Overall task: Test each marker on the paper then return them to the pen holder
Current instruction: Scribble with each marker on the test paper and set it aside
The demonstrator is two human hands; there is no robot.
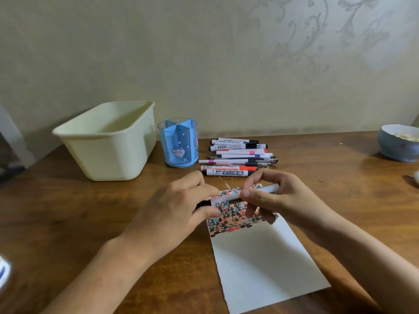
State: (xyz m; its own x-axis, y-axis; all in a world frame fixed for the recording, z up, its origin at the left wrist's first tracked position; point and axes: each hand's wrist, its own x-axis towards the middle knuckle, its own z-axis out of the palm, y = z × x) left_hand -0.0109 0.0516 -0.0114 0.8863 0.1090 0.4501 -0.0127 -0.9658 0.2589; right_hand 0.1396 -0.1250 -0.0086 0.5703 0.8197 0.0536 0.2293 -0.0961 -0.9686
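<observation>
Nearest the camera, a white sheet of paper (260, 264) lies flat on the brown wooden bench (68, 218), its far end covered by a band of small multicoloured marks. Both bare forearms reach in over the bench from the near edge, and the two hands meet just above that patterned end of the sheet.

Between them they hold one white-barrelled whiteboard marker (229, 200) lying roughly level — its dark end is buried in the left hand (181, 205), whose fingers are clenched around it, while the right hand (272, 198) pinches the white barrel between thumb and curled fingers. Each grip is closed on the marker, and the printed middle of the barrel shows in the gap between the two hands. The marker tip is hidden, so whether it is capped cannot be told.

Beyond the hands, a loose row of white markers and pens (238, 155) lies on the bench, side by side. Just left of it stands the pale blue clear plastic pen holder (178, 143) with a cartoon cat — its compartments look empty. Further left sits a cream plastic tub (108, 141). At the far right edge stands a blue-grey ceramic bowl (395, 146).
</observation>
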